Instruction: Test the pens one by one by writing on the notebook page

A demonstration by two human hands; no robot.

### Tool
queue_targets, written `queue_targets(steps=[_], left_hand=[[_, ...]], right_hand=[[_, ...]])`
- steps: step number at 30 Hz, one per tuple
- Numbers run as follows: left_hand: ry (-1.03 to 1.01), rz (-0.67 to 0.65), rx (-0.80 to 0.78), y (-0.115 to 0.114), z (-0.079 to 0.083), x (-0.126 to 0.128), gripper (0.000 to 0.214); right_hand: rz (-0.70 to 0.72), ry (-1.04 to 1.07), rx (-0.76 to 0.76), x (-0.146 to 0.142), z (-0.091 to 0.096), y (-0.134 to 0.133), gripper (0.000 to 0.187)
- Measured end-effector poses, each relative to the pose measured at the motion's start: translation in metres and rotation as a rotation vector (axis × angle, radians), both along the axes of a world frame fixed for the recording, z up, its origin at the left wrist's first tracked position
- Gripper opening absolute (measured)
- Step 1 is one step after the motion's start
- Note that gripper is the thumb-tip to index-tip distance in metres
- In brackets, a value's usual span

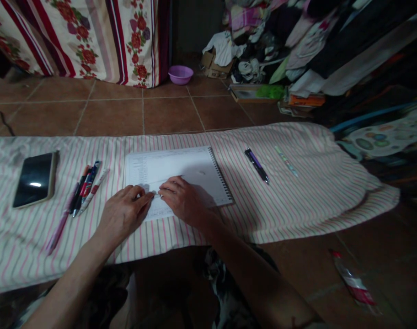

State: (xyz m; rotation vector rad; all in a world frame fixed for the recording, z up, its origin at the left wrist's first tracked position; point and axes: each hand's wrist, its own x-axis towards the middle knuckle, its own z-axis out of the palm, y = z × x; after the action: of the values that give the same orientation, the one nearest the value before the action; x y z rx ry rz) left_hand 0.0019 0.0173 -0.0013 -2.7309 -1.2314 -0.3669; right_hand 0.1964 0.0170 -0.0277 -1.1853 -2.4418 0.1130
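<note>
A spiral-bound notebook lies open on a pink-striped cloth spread over the tiled floor. My left hand and my right hand rest on its near edge, fingertips meeting. Between them they pinch a small pale thing that I cannot make out. Both hands have curled fingers. Several pens lie in a bunch just left of my left hand. A dark purple pen lies to the right of the notebook.
A phone lies face up at the cloth's left end. A pale pen lies farther right. A purple bowl stands by a floral draped cloth. Piled clothes fill the back right. A wrapper lies on the floor.
</note>
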Motion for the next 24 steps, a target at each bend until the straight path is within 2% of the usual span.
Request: queue_targets(steps=[7,15,24], left_hand=[[0.144,0.005,0.041,-0.003,0.013,0.008,0.024],[0.201,0.015,0.070,-0.006,0.023,0.015,0.023],[0.148,0.018,0.054,-0.005,0.017,0.012,0.025]], right_hand=[[-0.001,0.024,0.005,0.000,-0.002,0.000,0.019],[-0.005,0.039,-0.005,0.000,0.001,-0.001,0.019],[-0.012,0.042,-0.025,-0.001,0.001,-0.001,0.020]])
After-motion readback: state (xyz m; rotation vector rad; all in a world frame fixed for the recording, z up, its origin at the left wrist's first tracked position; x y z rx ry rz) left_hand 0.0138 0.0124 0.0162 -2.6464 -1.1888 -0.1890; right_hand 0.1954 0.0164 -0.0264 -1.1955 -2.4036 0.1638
